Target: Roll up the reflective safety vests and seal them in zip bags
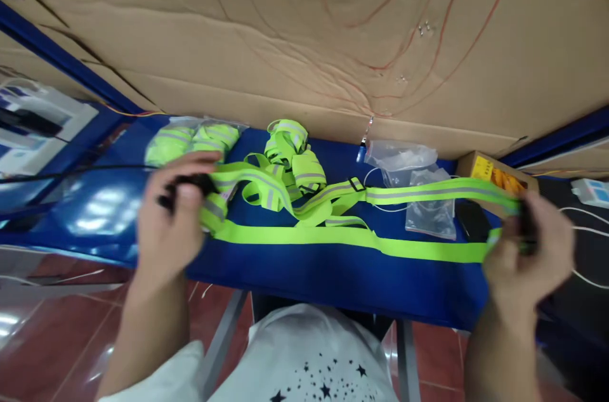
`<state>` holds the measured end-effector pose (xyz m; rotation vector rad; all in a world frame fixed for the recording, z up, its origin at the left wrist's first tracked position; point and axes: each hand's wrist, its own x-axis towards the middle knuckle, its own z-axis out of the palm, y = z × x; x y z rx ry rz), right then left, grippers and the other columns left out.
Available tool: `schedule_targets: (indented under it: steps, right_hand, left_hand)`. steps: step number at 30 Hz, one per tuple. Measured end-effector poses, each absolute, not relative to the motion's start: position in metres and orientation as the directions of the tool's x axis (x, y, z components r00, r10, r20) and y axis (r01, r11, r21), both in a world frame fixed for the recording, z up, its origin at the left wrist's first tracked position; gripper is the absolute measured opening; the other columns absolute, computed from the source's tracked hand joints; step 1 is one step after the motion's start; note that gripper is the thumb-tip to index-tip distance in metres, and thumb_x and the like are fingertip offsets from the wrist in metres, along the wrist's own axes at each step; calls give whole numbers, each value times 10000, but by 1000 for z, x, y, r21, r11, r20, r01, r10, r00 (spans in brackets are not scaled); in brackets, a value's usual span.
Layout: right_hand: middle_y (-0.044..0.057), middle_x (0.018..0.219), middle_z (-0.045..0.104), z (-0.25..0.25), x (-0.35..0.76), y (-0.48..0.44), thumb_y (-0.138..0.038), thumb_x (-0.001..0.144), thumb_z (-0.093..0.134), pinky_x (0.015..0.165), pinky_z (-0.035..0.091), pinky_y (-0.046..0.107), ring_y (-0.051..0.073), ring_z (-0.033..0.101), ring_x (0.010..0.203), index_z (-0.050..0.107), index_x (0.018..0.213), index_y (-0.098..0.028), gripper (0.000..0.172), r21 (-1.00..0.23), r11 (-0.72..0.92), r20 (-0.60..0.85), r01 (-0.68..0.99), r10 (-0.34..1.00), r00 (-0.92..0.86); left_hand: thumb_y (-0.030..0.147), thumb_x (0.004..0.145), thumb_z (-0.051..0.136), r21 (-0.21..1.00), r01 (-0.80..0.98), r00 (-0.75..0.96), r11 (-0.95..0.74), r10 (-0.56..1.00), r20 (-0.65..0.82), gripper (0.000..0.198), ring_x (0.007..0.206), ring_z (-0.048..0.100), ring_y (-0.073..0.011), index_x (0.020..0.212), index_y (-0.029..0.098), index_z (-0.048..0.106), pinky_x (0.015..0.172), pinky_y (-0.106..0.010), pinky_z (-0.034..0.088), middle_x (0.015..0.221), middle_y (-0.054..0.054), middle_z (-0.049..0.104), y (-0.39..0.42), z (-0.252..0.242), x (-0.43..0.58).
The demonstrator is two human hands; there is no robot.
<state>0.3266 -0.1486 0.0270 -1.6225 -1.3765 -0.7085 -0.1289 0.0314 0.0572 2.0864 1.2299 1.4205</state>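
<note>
A neon-yellow reflective strap vest with grey stripes is stretched wide over the blue table. My left hand is closed on its left end, with a black buckle at thumb and fingers. On the right side, my right hand grips the other end, where a dark buckle-like piece shows, blurred by motion. Two bands run between the hands, and a black slider sits on the upper one. Looser loops of the vest lie in the middle.
Behind the vest lie rolled reflective straps and bagged ones. To the right are clear plastic bags, a blue pen, a black phone-like object and a small cardboard box. A cardboard wall borders the blue table.
</note>
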Motion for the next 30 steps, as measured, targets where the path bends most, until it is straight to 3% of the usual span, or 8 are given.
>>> schedule_targets:
  steps: [2, 4, 8, 11, 15, 20, 26, 30]
  right_hand:
    - [141, 1322, 702, 20, 301, -147, -121, 876, 581, 998, 548, 486, 346, 692, 1190, 617, 1493, -261, 634, -182, 40, 740, 983, 663, 110]
    - [118, 1324, 670, 13, 275, -145, -41, 866, 529, 995, 524, 473, 326, 665, 1203, 549, 1543, -328, 736, -182, 99, 665, 978, 745, 48]
    - [119, 1323, 626, 5, 233, -138, 27, 864, 489, 969, 475, 444, 314, 616, 1218, 446, 1607, -343, 831, -205, 196, 595, 959, 803, -37]
    - [125, 1342, 596, 8, 208, -131, 45, 867, 476, 975, 446, 437, 308, 582, 1227, 405, 1629, -318, 847, -235, 292, 561, 927, 820, -116]
    - [122, 1345, 573, 15, 186, -126, 85, 841, 451, 959, 427, 411, 290, 557, 1209, 405, 1624, -280, 865, -260, 350, 550, 900, 819, -160]
    - [119, 1347, 565, 16, 184, -127, 98, 820, 443, 964, 417, 407, 286, 547, 1209, 458, 1583, -244, 836, -272, 365, 536, 891, 826, -174]
    - [128, 1352, 549, 18, 185, -130, 88, 798, 436, 970, 423, 414, 289, 539, 1229, 464, 1567, -224, 830, -293, 338, 531, 894, 835, -142]
    - [145, 1339, 546, 19, 182, -131, 82, 750, 450, 957, 427, 423, 296, 541, 1207, 480, 1533, -180, 827, -242, 289, 519, 926, 845, -128]
  left_hand:
    - [413, 1068, 510, 573, 452, 309, -684, 723, 618, 273, 1285, 637, -282, 1178, 202, 644, 1106, -481, 500, 1360, -110, 678, 10, 49, -112]
    - [241, 1060, 516, 563, 434, 370, -703, 709, 600, 253, 1280, 648, -260, 1282, 225, 638, 1079, -441, 536, 1361, -109, 676, -9, 40, -95]
    - [-5, 959, 505, 564, 466, 440, -681, 732, 520, 514, 1236, 650, -222, 1395, 249, 602, 989, -345, 602, 1360, -118, 621, -36, 21, -59]
    - [-121, 842, 403, 524, 457, 553, -718, 692, 465, 807, 1361, 557, -266, 1558, 247, 459, 996, -380, 609, 1480, -160, 514, -46, 13, -34]
    - [-161, 797, 364, 368, 462, 621, -807, 590, 515, 936, 1397, 499, -318, 1657, 204, 298, 1092, -501, 550, 1480, -195, 500, -51, 14, -14]
    - [-127, 861, 383, 298, 478, 636, -826, 560, 531, 923, 1348, 530, -326, 1698, 199, 165, 1081, -498, 546, 1454, -203, 532, -48, 18, -9]
    - [-106, 868, 408, 261, 553, 608, -791, 598, 522, 922, 1334, 526, -337, 1702, 187, 144, 1102, -495, 520, 1460, -206, 520, -45, 19, -7]
    - [-67, 890, 431, 242, 585, 617, -774, 618, 487, 884, 1290, 549, -329, 1697, 167, 157, 1087, -481, 535, 1448, -198, 543, -51, 19, 0]
